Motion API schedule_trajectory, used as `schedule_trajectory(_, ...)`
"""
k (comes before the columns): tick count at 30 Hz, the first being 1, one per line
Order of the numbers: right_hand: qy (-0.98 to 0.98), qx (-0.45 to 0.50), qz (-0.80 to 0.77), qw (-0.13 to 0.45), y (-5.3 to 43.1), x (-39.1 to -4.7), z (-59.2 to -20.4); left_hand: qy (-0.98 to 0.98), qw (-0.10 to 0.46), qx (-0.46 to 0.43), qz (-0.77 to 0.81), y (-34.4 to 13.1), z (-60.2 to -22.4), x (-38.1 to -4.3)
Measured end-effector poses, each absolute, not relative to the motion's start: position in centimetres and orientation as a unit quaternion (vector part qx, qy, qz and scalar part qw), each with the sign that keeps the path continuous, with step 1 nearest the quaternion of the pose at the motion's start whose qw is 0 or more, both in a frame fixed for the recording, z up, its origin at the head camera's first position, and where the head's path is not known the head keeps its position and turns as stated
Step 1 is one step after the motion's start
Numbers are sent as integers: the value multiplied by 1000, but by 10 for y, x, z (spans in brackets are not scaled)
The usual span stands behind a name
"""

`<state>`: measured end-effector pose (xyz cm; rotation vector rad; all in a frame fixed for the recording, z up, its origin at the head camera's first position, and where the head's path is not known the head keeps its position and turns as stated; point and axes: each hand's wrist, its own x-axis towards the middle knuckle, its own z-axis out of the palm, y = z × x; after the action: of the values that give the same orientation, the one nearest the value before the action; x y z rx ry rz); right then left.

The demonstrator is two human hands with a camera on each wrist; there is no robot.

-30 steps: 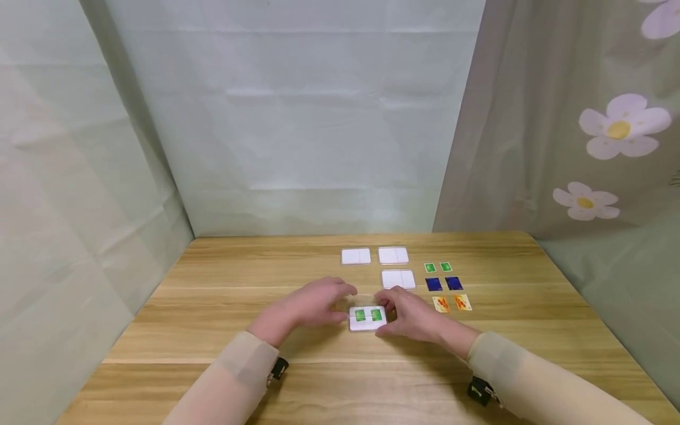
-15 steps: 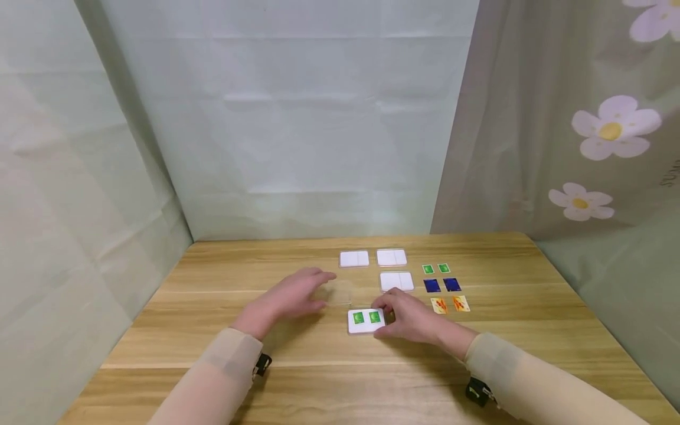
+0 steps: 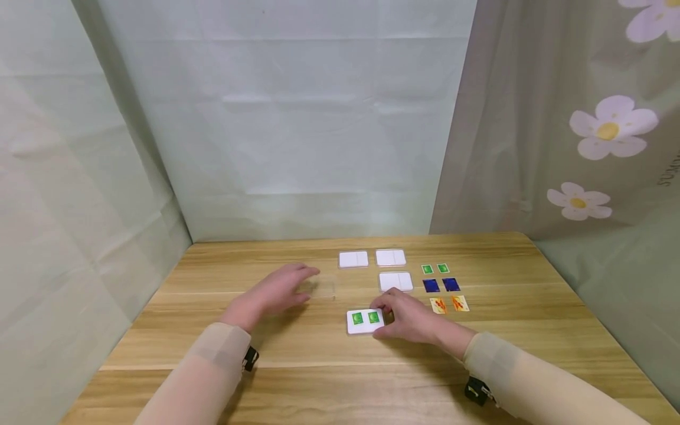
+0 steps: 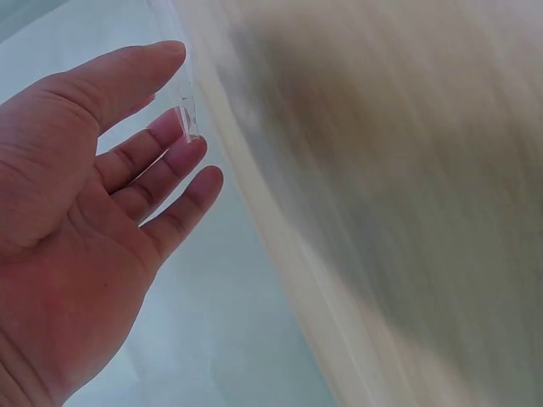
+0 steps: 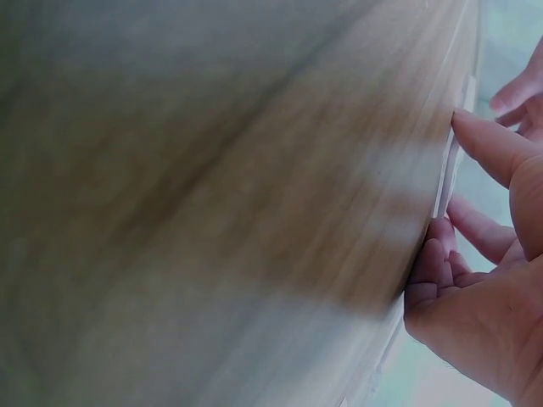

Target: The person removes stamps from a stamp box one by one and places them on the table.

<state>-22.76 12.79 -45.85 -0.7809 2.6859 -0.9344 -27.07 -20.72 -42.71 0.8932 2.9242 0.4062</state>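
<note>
Between thumb and fingers, my left hand [image 3: 276,290] pinches a clear plastic lid [image 3: 325,287] above the table; the lid's edge shows in the left wrist view. To its right, my right hand [image 3: 411,316] grips the right end of a white card [image 3: 365,330], which lies flat on the wood and bears two green square stickers. It seems to sit in a shallow clear case. In the right wrist view, the right thumb and fingers hold the thin case [image 5: 444,182] from opposite sides.
Three more white cards in clear cases, one of them the near card [image 3: 395,281], lie behind. To the right are pairs of loose square stickers: green stickers [image 3: 443,268], dark blue stickers [image 3: 451,284] and orange stickers [image 3: 460,303]. Curtains surround the wooden table [image 3: 212,330].
My left hand has moved left and away from the card, carrying the clear lid off it. The right hand has stayed at the card's right end.
</note>
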Motion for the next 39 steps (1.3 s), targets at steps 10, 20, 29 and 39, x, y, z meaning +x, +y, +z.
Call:
schedule_trajectory(10, 906, -264, -317, 96, 128, -228, -459, 948, 44, 281, 141, -219, -435, -277)
schedule_trajectory(20, 907, -264, -314, 95, 127, -227, -459, 950, 61, 271, 145, -223, -440, -277)
schedule_trajectory(29, 910, -264, -307, 92, 127, -227, -457, 948, 63, 272, 151, -223, -442, -278)
schedule_trajectory(39, 908, -266, -308, 95, 127, -228, -457, 947, 63, 267, 170, -223, -440, -276)
